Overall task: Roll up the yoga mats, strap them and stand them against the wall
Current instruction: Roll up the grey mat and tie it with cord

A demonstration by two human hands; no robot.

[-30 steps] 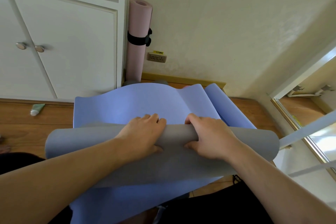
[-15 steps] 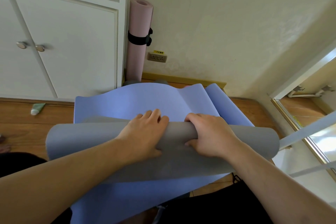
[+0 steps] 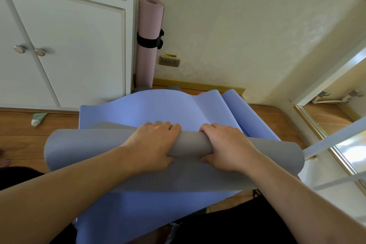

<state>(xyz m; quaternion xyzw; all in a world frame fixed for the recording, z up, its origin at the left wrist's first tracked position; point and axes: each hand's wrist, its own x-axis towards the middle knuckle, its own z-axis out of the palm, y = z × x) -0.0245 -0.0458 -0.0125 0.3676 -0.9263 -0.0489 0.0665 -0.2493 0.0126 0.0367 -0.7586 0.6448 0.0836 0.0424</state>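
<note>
A blue yoga mat (image 3: 150,109) with a grey underside lies on the wooden floor, partly wound into a grey roll (image 3: 190,143) across the middle of the view. My left hand (image 3: 152,146) and my right hand (image 3: 223,147) grip the roll side by side at its centre, fingers curled over the far side and thumbs on the near side. The unrolled blue part buckles up in waves toward the wall. A pink rolled mat (image 3: 149,45) with a black strap (image 3: 148,40) stands upright against the wall beside the cabinet.
White cabinet (image 3: 65,51) with two round knobs at left. A small green tube (image 3: 38,119) lies on the floor by it. A wall socket (image 3: 169,61) sits low on the wall. A sliding-door frame (image 3: 326,140) runs along the right.
The roll has turned slightly away from me, and both hands shifted a little forward over it. The view has barely moved.
</note>
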